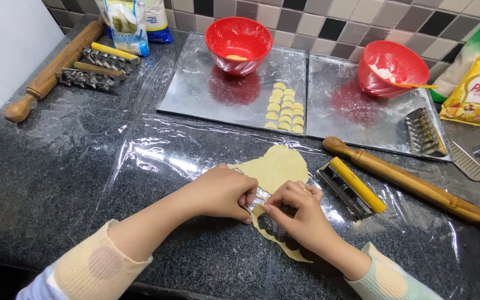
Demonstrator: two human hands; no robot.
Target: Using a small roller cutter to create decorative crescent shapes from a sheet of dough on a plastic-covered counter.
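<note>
- The left hand [226, 191] and the right hand [301, 211] met at the near middle of the bench [40, 166], fingers pinched on a cut piece at the edge of the rolled dough sheet [276, 166], apparently to lift it free.
- The dough lay on clear plastic film [140, 155], probably against sticking.
- A yellow-handled roller cutter [351, 186] rested just right of the hands, within reach.
- Two metal trays [195, 94] stood along the far edge; the left one carried about eleven cut pieces [285, 108] in rows.
- There were two red bowls [239, 41] and two wooden rolling pins [412, 183].
</note>
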